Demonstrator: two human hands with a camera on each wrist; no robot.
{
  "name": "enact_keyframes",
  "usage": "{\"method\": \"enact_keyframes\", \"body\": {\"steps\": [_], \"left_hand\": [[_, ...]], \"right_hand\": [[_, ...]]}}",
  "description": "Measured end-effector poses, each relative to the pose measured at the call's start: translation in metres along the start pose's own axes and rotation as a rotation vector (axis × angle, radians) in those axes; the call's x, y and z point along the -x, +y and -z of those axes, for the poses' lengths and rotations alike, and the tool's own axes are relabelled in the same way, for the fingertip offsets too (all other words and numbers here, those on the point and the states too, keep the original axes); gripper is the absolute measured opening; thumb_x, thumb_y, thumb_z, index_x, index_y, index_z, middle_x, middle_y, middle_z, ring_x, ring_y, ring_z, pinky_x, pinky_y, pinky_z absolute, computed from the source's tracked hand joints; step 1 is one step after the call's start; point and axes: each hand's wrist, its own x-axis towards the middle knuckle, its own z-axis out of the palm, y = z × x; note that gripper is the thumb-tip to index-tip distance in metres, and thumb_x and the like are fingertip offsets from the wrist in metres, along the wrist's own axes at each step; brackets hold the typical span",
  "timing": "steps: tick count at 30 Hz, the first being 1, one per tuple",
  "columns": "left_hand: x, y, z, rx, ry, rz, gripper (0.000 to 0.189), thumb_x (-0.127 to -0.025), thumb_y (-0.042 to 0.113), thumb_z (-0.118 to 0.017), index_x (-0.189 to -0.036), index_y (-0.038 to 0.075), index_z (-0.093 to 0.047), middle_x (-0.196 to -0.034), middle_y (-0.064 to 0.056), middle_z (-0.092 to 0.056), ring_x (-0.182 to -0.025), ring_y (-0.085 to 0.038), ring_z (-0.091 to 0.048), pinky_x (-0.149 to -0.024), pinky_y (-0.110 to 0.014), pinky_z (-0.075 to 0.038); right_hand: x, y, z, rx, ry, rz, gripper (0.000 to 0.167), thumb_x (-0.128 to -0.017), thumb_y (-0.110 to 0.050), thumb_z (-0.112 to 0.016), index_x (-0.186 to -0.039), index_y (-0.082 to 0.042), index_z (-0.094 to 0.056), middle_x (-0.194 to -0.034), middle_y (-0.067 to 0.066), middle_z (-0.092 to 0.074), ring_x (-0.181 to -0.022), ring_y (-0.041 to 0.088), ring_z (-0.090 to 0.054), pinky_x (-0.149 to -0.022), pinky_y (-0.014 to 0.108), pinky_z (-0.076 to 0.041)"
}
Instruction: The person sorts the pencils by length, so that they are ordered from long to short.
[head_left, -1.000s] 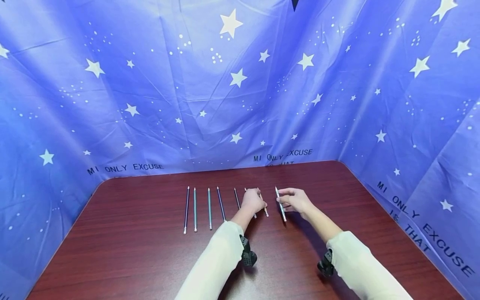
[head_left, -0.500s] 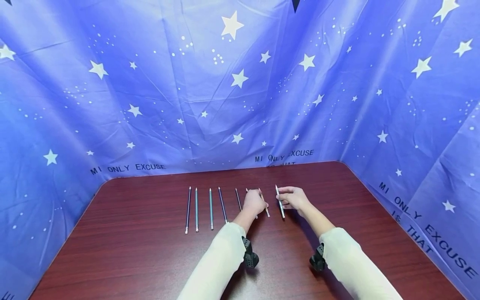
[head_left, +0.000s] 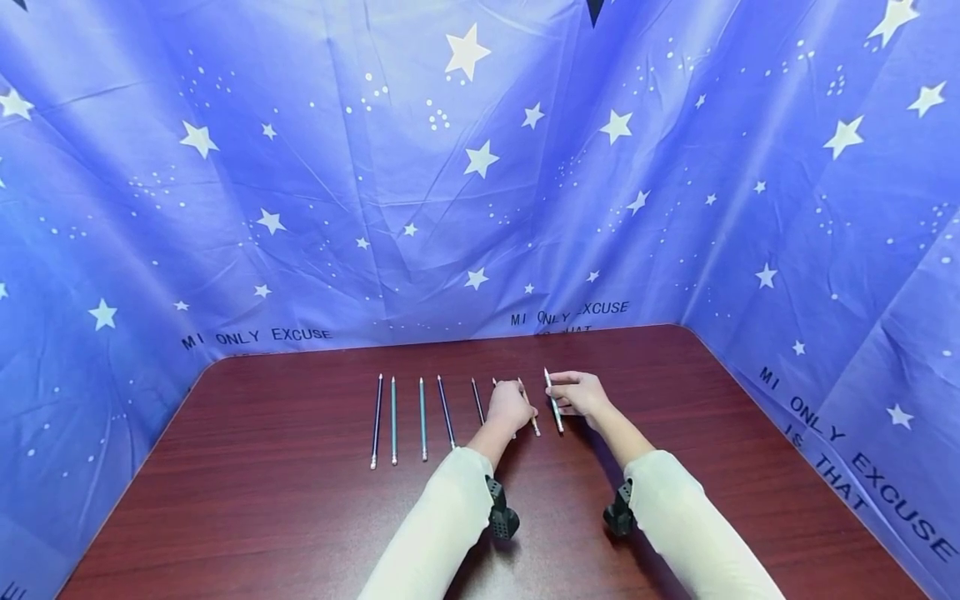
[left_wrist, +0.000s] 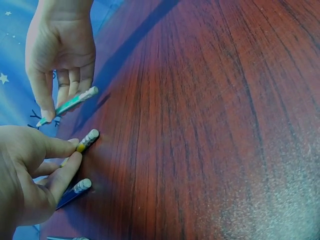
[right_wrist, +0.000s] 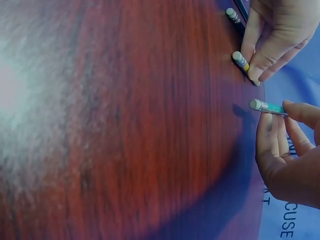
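My right hand [head_left: 583, 393] pinches a light green pencil [right_wrist: 272, 108] between thumb and fingers. Its point faces the back of the table, its white eraser faces me, and its shadow falls apart from it on the wood. To its left, my left hand [head_left: 510, 406] pinches a yellow pencil [left_wrist: 81, 148] between thumb and index finger near the eraser end, at the table surface. Beside the left fingers lies a dark blue pencil [left_wrist: 75, 193], partly hidden under that hand. Another dark pencil [head_left: 477, 400] lies just left of the hand.
Further left in the row lie a dark blue pencil [head_left: 445, 408], two teal pencils [head_left: 423, 421] and another dark blue pencil [head_left: 377, 425], erasers toward me. The reddish-brown table [head_left: 300, 517] ends at the back against a blue star-patterned curtain [head_left: 360, 167].
My right hand has moved a little left with the light green pencil, nearer the yellow one. The left hand has stayed at the yellow pencil. The head view has shifted slightly.
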Motion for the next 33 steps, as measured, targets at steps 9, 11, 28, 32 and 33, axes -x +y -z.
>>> {"method": "enact_keyframes", "body": {"steps": [9,11,28,32,33], "left_hand": [[0.001,0.001,0.0,-0.012,0.011,-0.021,0.027,-0.069,0.013,-0.08,-0.091,0.002,-0.068,-0.097,-0.014,-0.062,-0.087,-0.025,-0.061,-0.077,-0.028,-0.053],[0.001,0.001,-0.001,-0.024,0.016,-0.028,0.026,-0.069,0.013,-0.08,-0.09,0.002,-0.067,-0.095,-0.014,-0.062,-0.086,-0.025,-0.062,-0.076,-0.028,-0.053],[0.002,0.002,0.001,-0.001,-0.021,0.01,0.026,-0.072,0.013,-0.079,-0.093,0.003,-0.067,-0.101,-0.014,-0.06,-0.084,-0.022,-0.059,-0.072,-0.027,-0.053],[-0.004,-0.001,-0.003,0.017,-0.034,0.019,0.027,-0.071,0.013,-0.08,-0.093,0.002,-0.068,-0.101,-0.015,-0.061,-0.086,-0.023,-0.06,-0.074,-0.028,-0.053],[-0.007,-0.002,-0.004,0.017,-0.037,0.019,0.027,-0.071,0.013,-0.08,-0.093,0.002,-0.068,-0.101,-0.015,-0.06,-0.085,-0.024,-0.06,-0.073,-0.028,-0.053]], "right_hand": [[-0.008,0.006,-0.004,0.06,0.034,-0.011,0.038,-0.085,-0.004,-0.062,-0.122,0.007,-0.056,-0.066,-0.004,-0.063,-0.054,0.006,-0.055,-0.051,0.02,-0.051],[-0.008,0.005,-0.004,0.068,0.042,-0.012,0.038,-0.085,-0.004,-0.062,-0.121,0.006,-0.056,-0.066,-0.004,-0.062,-0.054,0.006,-0.055,-0.05,0.019,-0.051],[-0.031,0.029,-0.008,0.136,0.108,0.064,0.029,-0.078,-0.01,-0.072,-0.105,-0.002,-0.069,-0.072,0.007,-0.067,-0.055,0.014,-0.055,-0.049,0.029,-0.052],[-0.026,0.024,-0.013,0.207,0.168,0.048,0.029,-0.08,-0.01,-0.069,-0.107,-0.003,-0.068,-0.071,0.005,-0.064,-0.056,0.012,-0.054,-0.05,0.027,-0.052],[-0.025,0.023,-0.014,0.228,0.177,0.048,0.029,-0.08,-0.011,-0.068,-0.108,-0.003,-0.068,-0.07,0.004,-0.063,-0.056,0.012,-0.053,-0.049,0.025,-0.051]]}}
